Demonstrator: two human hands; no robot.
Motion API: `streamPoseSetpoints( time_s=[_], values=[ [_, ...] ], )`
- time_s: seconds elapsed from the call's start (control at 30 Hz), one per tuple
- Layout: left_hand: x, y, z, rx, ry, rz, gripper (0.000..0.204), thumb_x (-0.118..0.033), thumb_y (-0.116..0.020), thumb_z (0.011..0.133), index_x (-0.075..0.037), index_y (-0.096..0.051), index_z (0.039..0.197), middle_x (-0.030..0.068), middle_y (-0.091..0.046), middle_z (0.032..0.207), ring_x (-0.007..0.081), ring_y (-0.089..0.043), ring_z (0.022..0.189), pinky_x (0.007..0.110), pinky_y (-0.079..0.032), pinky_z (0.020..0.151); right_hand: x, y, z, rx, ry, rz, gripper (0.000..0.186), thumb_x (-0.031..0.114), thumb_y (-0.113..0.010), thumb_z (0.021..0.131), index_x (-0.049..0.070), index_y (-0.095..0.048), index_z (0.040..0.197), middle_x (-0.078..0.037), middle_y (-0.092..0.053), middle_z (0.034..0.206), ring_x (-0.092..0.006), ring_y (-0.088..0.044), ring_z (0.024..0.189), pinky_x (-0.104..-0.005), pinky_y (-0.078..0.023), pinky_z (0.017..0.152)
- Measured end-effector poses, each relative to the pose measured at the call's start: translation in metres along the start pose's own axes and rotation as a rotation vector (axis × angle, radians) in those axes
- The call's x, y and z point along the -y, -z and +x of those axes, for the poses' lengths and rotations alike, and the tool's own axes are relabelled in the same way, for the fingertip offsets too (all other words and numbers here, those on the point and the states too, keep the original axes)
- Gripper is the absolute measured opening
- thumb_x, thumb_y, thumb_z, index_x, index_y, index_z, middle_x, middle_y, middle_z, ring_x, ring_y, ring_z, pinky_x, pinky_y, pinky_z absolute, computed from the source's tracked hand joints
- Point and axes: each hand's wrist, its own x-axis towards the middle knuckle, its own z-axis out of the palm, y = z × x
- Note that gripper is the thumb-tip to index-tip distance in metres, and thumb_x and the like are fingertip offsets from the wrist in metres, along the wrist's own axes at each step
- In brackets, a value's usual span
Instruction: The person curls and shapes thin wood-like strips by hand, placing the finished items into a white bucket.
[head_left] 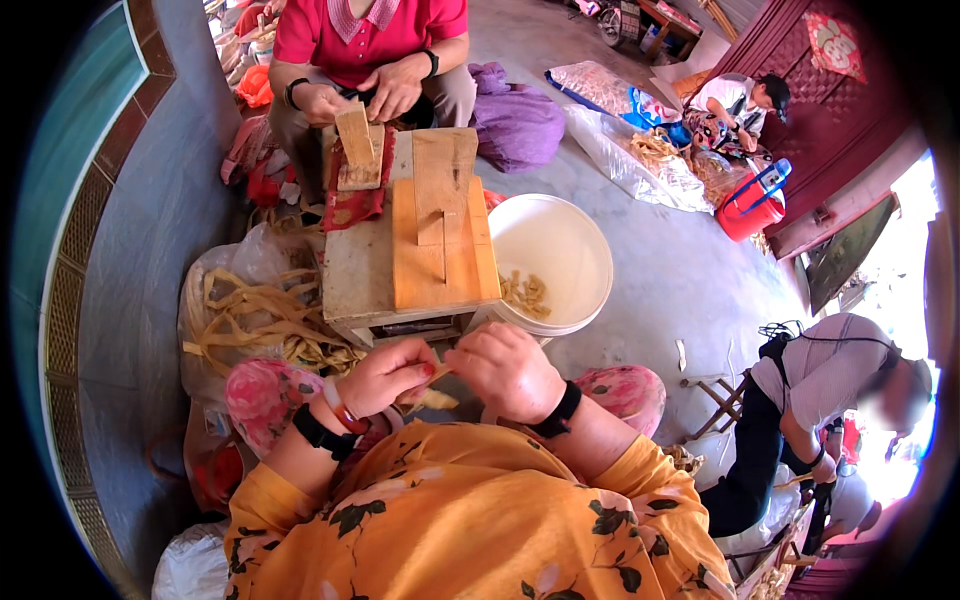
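Note:
Above my lap, my left hand [397, 374] and my right hand [507, 371] are both closed, their fingers pinching a short tan strip [438, 374] between them. Most of that strip is hidden by the fingers. Just beyond them, a wooden board [412, 284] with an upright wooden piece and a narrow slot rests on a low table [350, 270]. To its right stands a white bucket [585, 255] with several small tan rolled pieces [524, 293] at its bottom. A clear plastic bag of long tan strips [245, 310] lies left of the table.
Across the table, a person in a red shirt [395, 50] handles a wooden block tool [357, 150]. A seated person [740, 105] works far right, near a red bucket [750, 207]. Close on the right, another person [820, 385] bends over. A wall [160, 250] runs along the left.

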Motion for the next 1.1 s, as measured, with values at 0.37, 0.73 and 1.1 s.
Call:
streamPoseSetpoints(
  time_s=[0.37, 0.73, 1.1],
  values=[
    [-0.01, -0.025, 0.0, -0.317, -0.514, 0.374, 0.036, 0.007, -0.052, 0.078, -0.002, -0.062, 0.11, 0.0103, -0.064, 0.095, 0.0245, -0.061, 0.085, 0.035, -0.048, 0.076, 0.028, -0.025, -0.02, -0.037, -0.154, 0.576, 0.04, -0.001, -0.064, 0.07, 0.008, -0.058, 0.108, -0.009, -0.059, 0.078, -0.0285, -0.059, 0.07, -0.0387, -0.048, 0.062],
    [0.024, -0.021, -0.008, 0.272, 0.144, -0.485, 0.022, -0.017, -0.046, 0.092, 0.0, -0.057, 0.101, 0.001, -0.051, 0.075, 0.0084, -0.045, 0.059, 0.019, -0.035, 0.054, 0.021, -0.04, -0.028, -0.078, -0.447, 0.516, 0.011, 0.007, -0.065, 0.086, 0.005, -0.065, 0.097, -0.011, -0.064, 0.078, -0.0273, -0.064, 0.073, -0.0344, -0.052, 0.067],
    [0.033, -0.029, -0.006, 0.009, -0.149, -0.167, 0.028, -0.006, -0.055, 0.093, -0.004, -0.042, 0.118, 0.0099, -0.059, 0.096, 0.0174, -0.062, 0.08, 0.031, -0.052, 0.074, 0.012, -0.054, -0.034, -0.18, -0.897, 1.288, 0.006, 0.01, -0.057, 0.095, 0.004, -0.059, 0.097, 0.0, -0.061, 0.085, -0.0063, -0.056, 0.077, -0.0214, -0.047, 0.068]
  ],
)
